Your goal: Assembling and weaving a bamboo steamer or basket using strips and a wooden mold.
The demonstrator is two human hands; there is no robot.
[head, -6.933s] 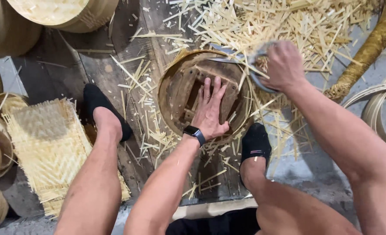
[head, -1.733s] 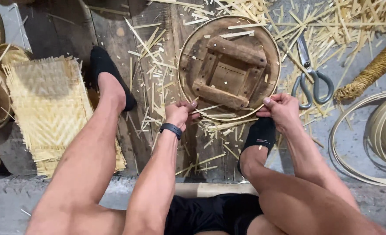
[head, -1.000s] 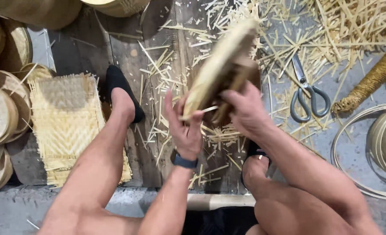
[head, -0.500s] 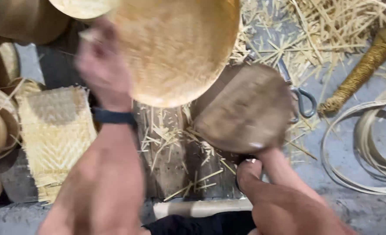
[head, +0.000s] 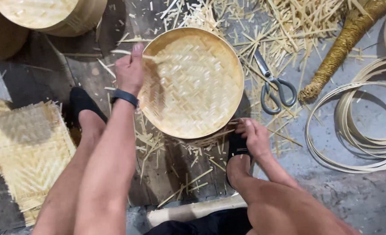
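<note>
A round woven bamboo tray point(head: 197, 82) with a raised rim lies open side up on the wooden boards. My left hand point(head: 130, 69), with a dark band on its wrist, grips the tray's left rim. My right hand point(head: 255, 135) rests low at the tray's near right edge, beside my black shoe point(head: 236, 148), fingers curled on loose bamboo strips. The wooden form seen earlier is out of sight.
Grey scissors point(head: 273, 89) lie right of the tray among scattered bamboo offcuts point(head: 288, 26). A rope-wrapped stick point(head: 341, 48), coiled bamboo strips point(head: 358, 130), a flat woven mat point(head: 25, 148) at left and finished round baskets point(head: 45, 15) at the top left surround me.
I lifted the woven tray off the wooden form, turned it over, and set it down open side up. My right hand has dropped to the floor by my foot.
</note>
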